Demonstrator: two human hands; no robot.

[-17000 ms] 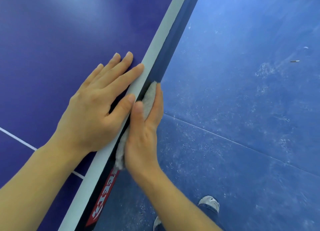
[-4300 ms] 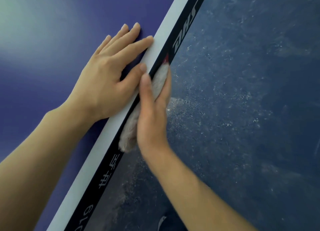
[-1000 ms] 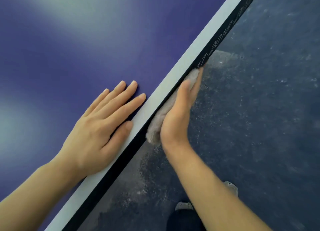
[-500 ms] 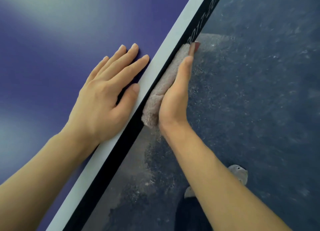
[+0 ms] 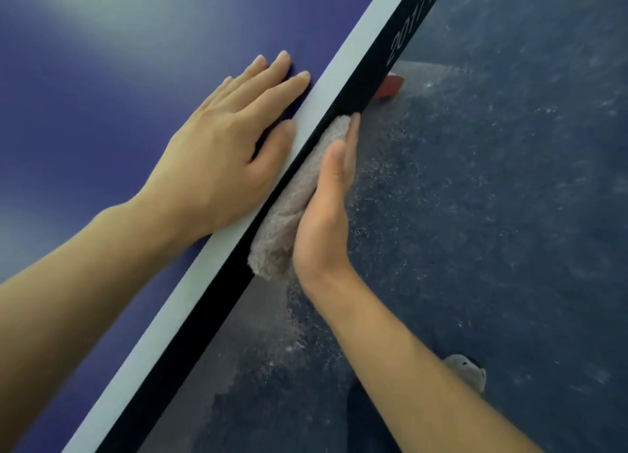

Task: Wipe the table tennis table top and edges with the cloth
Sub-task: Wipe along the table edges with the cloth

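Edge-wipe: straight-fingered right hand [image 5: 323,214] presses fluffy beige cloth [image 5: 292,207] against black table edge [image 5: 193,343]; left hand [image 5: 221,160] flat, grasping nothing; best: even pressure, sliding toward 1 o'clock.

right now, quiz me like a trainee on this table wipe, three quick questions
1. True or false: the left hand holds the cloth.
2. The right hand presses the cloth against: A a net; B the dark side edge; C a paddle.
3. Fill in: the left hand lies flat, fingers straight, on the ____ surface of the table.

Key: 1 false; 2 B; 3 top.
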